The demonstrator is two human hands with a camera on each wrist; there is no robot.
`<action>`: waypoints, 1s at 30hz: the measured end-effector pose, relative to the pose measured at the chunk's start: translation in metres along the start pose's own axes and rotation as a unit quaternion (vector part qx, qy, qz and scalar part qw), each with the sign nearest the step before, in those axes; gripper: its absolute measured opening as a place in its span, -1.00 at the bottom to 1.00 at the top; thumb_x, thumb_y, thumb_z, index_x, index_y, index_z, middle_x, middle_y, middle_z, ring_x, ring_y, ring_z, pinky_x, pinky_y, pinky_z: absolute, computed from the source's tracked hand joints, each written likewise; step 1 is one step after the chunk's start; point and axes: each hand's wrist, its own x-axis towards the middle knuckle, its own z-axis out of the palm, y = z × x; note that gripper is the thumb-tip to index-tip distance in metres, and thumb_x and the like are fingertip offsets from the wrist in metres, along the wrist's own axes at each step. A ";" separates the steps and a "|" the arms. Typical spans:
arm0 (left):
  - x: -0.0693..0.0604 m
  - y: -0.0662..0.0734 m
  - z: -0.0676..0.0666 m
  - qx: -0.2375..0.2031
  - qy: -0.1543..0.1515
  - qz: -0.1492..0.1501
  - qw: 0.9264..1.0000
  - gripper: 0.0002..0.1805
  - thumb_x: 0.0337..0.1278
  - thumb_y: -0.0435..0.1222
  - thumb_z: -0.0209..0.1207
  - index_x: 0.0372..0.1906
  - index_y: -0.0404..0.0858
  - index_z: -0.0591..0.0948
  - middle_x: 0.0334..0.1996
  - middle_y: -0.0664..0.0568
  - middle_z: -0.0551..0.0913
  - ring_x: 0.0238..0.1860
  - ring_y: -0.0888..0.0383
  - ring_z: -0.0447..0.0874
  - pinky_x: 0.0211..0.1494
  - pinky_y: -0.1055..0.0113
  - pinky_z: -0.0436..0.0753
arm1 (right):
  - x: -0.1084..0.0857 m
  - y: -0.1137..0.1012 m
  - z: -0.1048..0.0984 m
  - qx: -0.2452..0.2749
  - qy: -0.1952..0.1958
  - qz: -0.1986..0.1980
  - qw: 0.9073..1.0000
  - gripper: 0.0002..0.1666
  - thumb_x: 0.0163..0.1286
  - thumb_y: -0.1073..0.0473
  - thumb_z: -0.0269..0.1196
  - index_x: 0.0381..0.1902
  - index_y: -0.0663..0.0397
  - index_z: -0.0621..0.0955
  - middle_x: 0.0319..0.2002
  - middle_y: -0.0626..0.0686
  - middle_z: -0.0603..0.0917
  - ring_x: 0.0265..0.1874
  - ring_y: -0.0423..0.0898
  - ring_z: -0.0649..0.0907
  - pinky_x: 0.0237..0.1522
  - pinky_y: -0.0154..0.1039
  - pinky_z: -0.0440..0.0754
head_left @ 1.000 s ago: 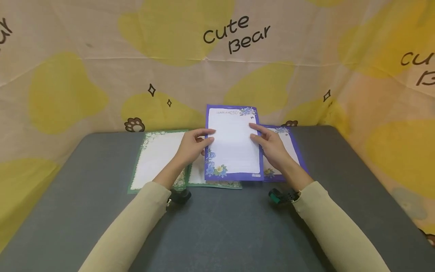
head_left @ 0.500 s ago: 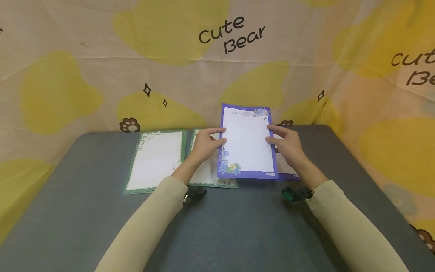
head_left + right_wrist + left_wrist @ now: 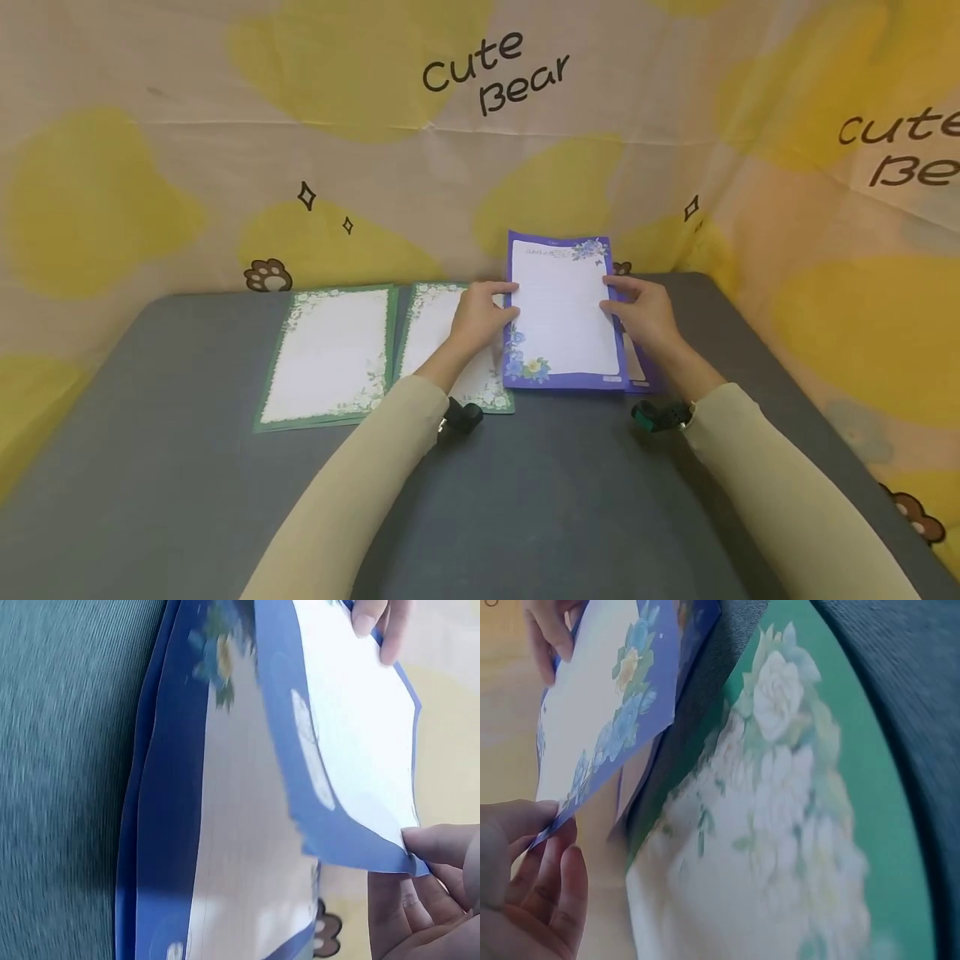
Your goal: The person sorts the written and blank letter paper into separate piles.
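Both hands hold up a purple-bordered sheet [image 3: 564,312] with blue flowers, raised over another purple-bordered sheet [image 3: 637,367] on the table. My left hand [image 3: 482,317] pinches its left edge between thumb and fingers. On the opposite edge, my right hand [image 3: 647,315] pinches it the same way. In the left wrist view the left hand [image 3: 536,877] grips the held sheet [image 3: 592,697] near a corner. The right wrist view shows the right hand [image 3: 431,900] gripping the held sheet [image 3: 360,735], with purple-bordered sheets [image 3: 240,810] lying beneath.
Two groups of green-bordered sheets lie on the dark table [image 3: 180,433]: the left one [image 3: 330,354] and the middle one [image 3: 431,325], which is partly behind the left forearm. A patterned cloth [image 3: 375,83] stands behind the table and along its right side.
Both hands have carried the held purple-bordered sheet to the right, so it now covers most of the purple sheet below. The middle green-bordered sheet is more exposed. The head view has shifted slightly.
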 end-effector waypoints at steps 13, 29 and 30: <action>0.017 0.014 0.028 0.079 -0.028 -0.050 0.995 -0.53 0.23 -0.30 0.29 0.26 -0.06 0.65 0.27 -0.01 0.65 -0.56 0.21 0.39 -0.54 0.44 0.31 | 0.017 0.015 -0.006 -0.064 -0.006 0.037 0.997 -0.43 0.44 0.23 0.24 0.39 0.09 0.51 0.46 0.27 0.41 0.36 0.20 0.47 0.26 0.10 0.59; 0.013 0.014 0.047 0.138 -0.039 -0.062 0.988 -0.51 0.09 -0.36 0.29 0.19 -0.16 0.69 0.19 -0.03 0.70 0.16 -0.05 0.68 0.15 0.09 0.67 | 0.025 0.038 -0.002 -0.191 -0.048 0.012 0.980 -0.42 0.38 0.21 0.25 0.34 0.24 0.53 0.36 0.39 0.48 0.42 0.36 0.38 0.43 0.24 0.36; 0.013 0.015 0.048 0.142 -0.042 -0.059 0.987 -0.60 0.06 -0.37 0.29 0.07 -0.19 0.73 0.07 -0.03 0.74 0.07 0.00 0.70 0.07 0.16 0.68 | 0.025 0.040 -0.002 -0.204 -0.051 0.008 0.978 -0.42 0.38 0.20 0.24 0.33 0.26 0.53 0.36 0.40 0.48 0.42 0.38 0.38 0.45 0.25 0.34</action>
